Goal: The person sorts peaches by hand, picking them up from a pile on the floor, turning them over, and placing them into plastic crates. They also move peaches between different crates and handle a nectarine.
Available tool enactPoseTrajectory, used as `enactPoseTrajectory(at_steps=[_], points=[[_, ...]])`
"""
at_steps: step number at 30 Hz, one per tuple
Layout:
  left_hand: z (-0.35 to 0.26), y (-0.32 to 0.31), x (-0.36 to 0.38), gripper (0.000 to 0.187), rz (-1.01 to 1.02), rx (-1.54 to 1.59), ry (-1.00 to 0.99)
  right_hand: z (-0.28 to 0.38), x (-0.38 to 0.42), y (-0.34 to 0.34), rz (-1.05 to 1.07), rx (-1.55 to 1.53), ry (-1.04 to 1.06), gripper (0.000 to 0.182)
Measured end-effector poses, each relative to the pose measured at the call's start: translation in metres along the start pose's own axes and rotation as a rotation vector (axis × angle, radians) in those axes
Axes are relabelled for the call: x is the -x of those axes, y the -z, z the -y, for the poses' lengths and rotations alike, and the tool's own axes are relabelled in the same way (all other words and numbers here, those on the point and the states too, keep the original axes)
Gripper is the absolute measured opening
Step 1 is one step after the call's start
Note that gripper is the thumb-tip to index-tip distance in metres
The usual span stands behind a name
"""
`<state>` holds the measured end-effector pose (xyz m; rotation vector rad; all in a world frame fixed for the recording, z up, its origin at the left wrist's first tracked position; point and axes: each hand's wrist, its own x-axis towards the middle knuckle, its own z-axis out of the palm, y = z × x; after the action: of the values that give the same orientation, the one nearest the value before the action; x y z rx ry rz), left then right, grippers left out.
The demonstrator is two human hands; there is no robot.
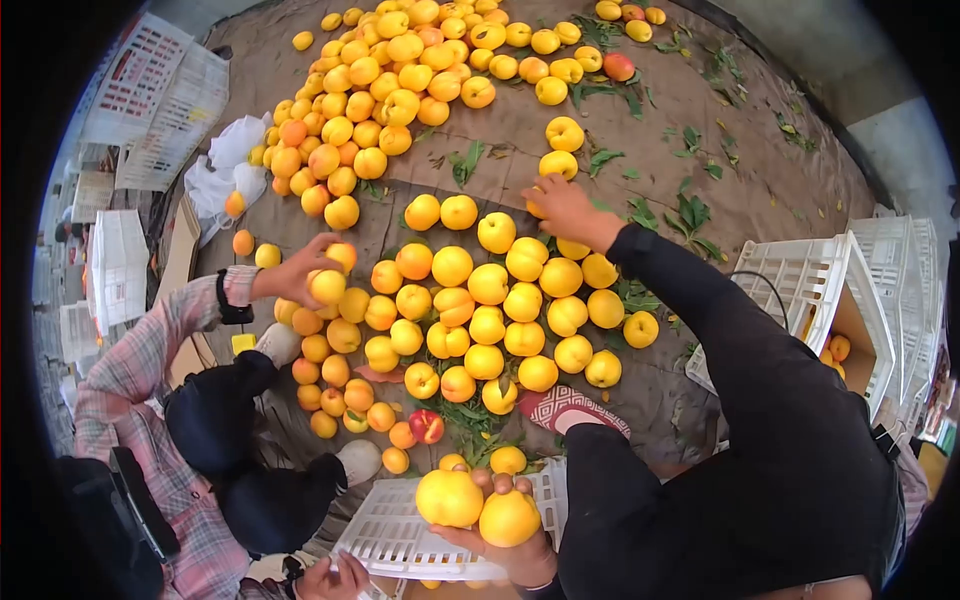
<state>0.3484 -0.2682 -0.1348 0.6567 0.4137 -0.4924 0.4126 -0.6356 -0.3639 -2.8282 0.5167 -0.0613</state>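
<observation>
Peaches (478, 510), two at once, fill the left hand (510, 555), cupped over a crate (390, 535); right hand (562, 207) closes on another peach (538, 203) in the pile.

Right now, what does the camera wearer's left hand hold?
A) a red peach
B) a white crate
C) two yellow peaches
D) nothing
C: the left hand cups two yellow peaches over the white crate, while the right hand reaches into the pile.

No text, label, brand or number can be read anywhere. The white crates (150, 90) at the upper left of the frame show only faint reddish marks, too blurred to make out.
</observation>
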Motion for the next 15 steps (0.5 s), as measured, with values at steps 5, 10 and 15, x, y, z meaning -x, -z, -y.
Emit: enactPoseTrajectory(at_steps=[5,10,15], points=[[-0.004,0.003,0.008,0.074,0.025,0.026,0.029,0.010,-0.014,-0.011,-0.110,-0.299,-0.183,0.044],[-0.006,0.014,0.024,0.079,0.039,0.070,0.034,0.116,0.028,0.053,0.195,-1.957,-0.418,0.044],[-0.009,0.019,0.045,0.087,0.044,0.107,0.009,0.222,0.099,0.094,0.730,-1.878,0.239,0.048]])
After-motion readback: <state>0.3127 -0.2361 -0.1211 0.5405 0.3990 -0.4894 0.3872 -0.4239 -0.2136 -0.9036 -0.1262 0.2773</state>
